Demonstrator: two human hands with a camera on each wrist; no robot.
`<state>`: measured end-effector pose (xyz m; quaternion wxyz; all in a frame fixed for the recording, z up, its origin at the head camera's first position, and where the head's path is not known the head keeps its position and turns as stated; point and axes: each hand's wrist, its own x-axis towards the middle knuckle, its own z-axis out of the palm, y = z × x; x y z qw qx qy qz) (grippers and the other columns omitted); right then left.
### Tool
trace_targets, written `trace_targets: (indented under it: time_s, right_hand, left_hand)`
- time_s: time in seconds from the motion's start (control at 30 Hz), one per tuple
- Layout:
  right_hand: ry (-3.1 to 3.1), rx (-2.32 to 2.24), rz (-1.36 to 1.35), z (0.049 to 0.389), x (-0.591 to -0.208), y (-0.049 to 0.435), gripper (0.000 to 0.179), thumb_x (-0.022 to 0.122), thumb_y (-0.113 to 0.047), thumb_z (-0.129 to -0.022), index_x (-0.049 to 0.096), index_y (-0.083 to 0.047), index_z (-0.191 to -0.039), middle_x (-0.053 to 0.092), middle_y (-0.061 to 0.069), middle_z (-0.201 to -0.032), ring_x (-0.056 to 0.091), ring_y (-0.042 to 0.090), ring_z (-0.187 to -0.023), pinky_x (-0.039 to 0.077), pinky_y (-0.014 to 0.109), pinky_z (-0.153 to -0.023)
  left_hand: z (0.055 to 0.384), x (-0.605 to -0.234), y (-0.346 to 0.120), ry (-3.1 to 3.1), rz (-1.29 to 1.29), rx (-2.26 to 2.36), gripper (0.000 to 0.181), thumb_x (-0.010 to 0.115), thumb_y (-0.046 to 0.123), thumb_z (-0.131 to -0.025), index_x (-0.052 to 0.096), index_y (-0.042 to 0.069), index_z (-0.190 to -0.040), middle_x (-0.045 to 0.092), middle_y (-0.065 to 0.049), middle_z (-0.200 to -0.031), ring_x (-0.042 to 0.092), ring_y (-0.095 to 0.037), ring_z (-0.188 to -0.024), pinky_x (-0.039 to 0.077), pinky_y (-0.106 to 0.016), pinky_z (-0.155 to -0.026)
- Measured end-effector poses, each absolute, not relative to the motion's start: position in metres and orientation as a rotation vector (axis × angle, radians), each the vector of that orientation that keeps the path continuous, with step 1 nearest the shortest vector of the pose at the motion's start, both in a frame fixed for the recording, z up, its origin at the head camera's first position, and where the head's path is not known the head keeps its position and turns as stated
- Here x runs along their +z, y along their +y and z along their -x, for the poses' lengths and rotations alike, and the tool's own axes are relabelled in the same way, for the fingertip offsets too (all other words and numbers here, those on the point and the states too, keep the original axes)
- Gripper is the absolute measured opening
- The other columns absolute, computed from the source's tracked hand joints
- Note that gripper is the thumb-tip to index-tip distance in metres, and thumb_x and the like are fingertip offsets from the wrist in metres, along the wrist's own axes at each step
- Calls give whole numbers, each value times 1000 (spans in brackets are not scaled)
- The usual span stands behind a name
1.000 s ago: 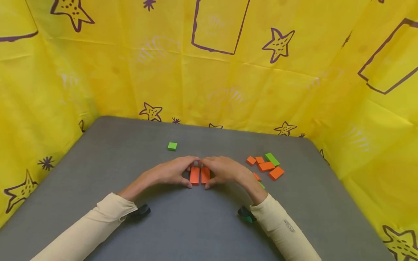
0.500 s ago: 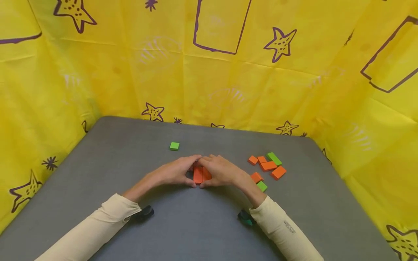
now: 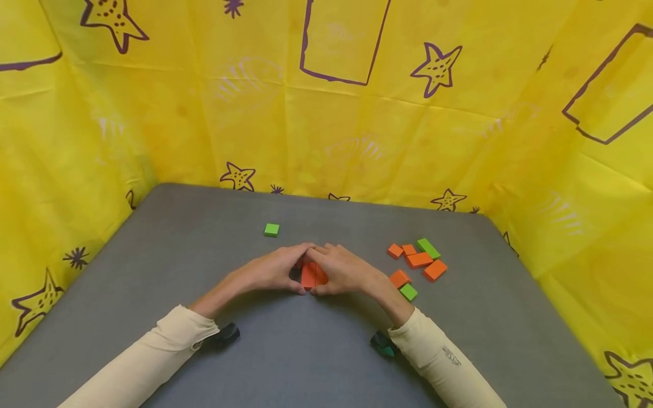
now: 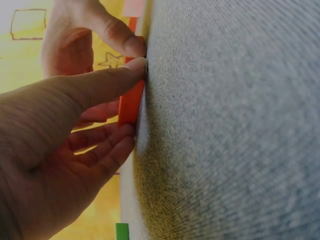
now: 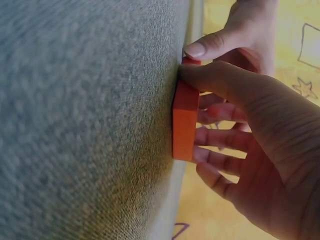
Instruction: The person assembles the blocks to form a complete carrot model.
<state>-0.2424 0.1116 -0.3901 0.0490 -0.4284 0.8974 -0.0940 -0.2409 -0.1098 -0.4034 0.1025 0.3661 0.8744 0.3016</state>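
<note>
I've got the left hand holding the left orange block and the right hand holding the right orange block, thumbs at the near ends, fingers curled at the far side. Both blocks lie flat on the worktop just below frame centre, long sides seemingly touching. I'd push evenly inward, low on the sides, thumbs level to square the ends. Far ends hidden by fingers; I'd check alignment before letting go.

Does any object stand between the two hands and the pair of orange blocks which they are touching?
Nothing visible does: the left hand and the right hand touch the pair of orange blocks directly. The lone green block lies farther back.
</note>
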Motion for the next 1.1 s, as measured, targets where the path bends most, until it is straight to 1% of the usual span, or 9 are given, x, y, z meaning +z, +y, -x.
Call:
trace_targets:
  time_s: [0.27, 0.43, 0.6, 0.73, 0.83, 0.9, 0.97, 1.03, 1.1]
  right_hand:
    - [2680, -291, 1258, 245, -386, 116, 69, 82, -42, -90, 53, -13, -145, 61, 2, -142, 57, 22, -116, 48, 45, -108]
    - [2666, -278, 1206, 247, -370, 131, 64, 78, -45, -93, 55, -13, -144, 62, 5, -136, 57, 25, -118, 47, 49, -108]
    - [2704, -220, 1063, 248, -339, 160, 52, 72, -39, -99, 59, -9, -139, 61, 12, -138, 57, 33, -126, 47, 55, -110]
    - [2671, -202, 803, 250, -319, 195, 55, 67, -39, -102, 53, -8, -146, 54, 15, -149, 54, 35, -135, 44, 58, -115]
    - [2622, -206, 614, 250, -309, 223, 52, 65, -37, -104, 54, -7, -144, 58, 14, -143, 60, 31, -125, 50, 54, -108]
    - [2593, -199, 511, 251, -305, 240, 34, 62, -34, -104, 65, -6, -124, 65, 8, -115, 63, 23, -101, 53, 43, -91]
    - [2561, -201, 410, 251, -304, 254, 23, 60, -28, -101, 65, -8, -91, 57, 0, -81, 52, 15, -73, 44, 33, -70]
    - [2553, -194, 301, 252, -305, 265, 29, 57, -22, -96, 52, -15, -68, 38, -6, -65, 36, 11, -62, 30, 29, -63]
    - [2530, -230, 180, 252, -307, 273, 37, 53, -15, -92, 38, -20, -59, 28, -8, -57, 25, 9, -55, 22, 27, -58]
  left_hand:
    - [243, -404, -111, 2554, -1117, 909, 96, 93, 22, -80, 38, 8, -157, 57, -7, -152, 59, -21, -131, 49, -46, -116]
    - [240, -398, -113, 2600, -1111, 806, 101, 92, 31, -80, 36, 13, -162, 55, -8, -150, 55, -24, -134, 49, -50, -116]
    - [236, -392, -113, 2630, -1306, 653, 74, 85, 33, -89, 53, 17, -153, 54, -7, -154, 52, -27, -141, 48, -50, -117]
    - [234, -392, -107, 2605, -1552, 538, 51, 80, 30, -93, 67, 17, -140, 60, -7, -149, 56, -27, -139, 49, -46, -116]
    - [232, -393, -104, 2581, -1629, 465, 40, 78, 30, -95, 72, 17, -133, 65, -5, -141, 60, -24, -132, 52, -43, -113]
    - [232, -394, -103, 2568, -1626, 452, 35, 78, 29, -96, 75, 17, -129, 67, -4, -136, 62, -22, -128, 53, -41, -111]
    - [231, -395, -104, 2564, -1605, 452, 33, 78, 28, -96, 76, 17, -127, 68, -3, -133, 63, -21, -126, 53, -40, -110]
    - [230, -395, -105, 2565, -1587, 471, 32, 78, 26, -96, 76, 16, -125, 68, -3, -133, 63, -22, -126, 53, -40, -110]
    - [229, -395, -106, 2570, -1579, 482, 31, 78, 25, -96, 77, 15, -125, 68, -4, -133, 63, -23, -127, 53, -41, -110]
